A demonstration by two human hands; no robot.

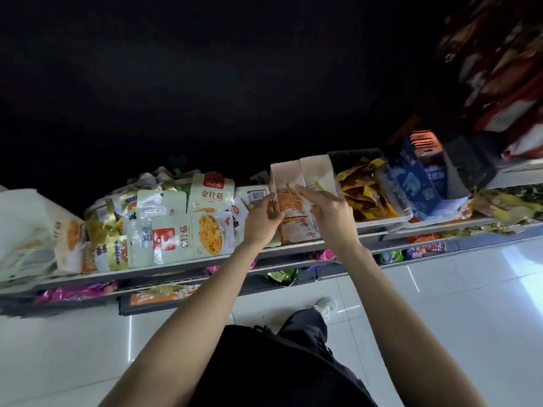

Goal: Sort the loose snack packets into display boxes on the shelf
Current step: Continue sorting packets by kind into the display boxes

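Observation:
A pale pink display box (314, 171) stands on the shelf (205, 264) with orange snack packets (289, 202) inside it. My left hand (261, 220) grips the box's left wall, fingers curled round its edge. My right hand (329, 211) reaches into the box from the right, and its fingers pinch the top of a packet there. To the left lies a heap of loose pale-green mushroom snack packets (192, 236) and gold-trimmed packets (102, 239).
A clear bin of yellow packets (364, 192) sits right of the box, then a blue carton (417, 183). A large white bag (26, 230) stands at the far left. Lower shelves hold purple and green packets (76, 292). White tiled floor (440, 318) lies below.

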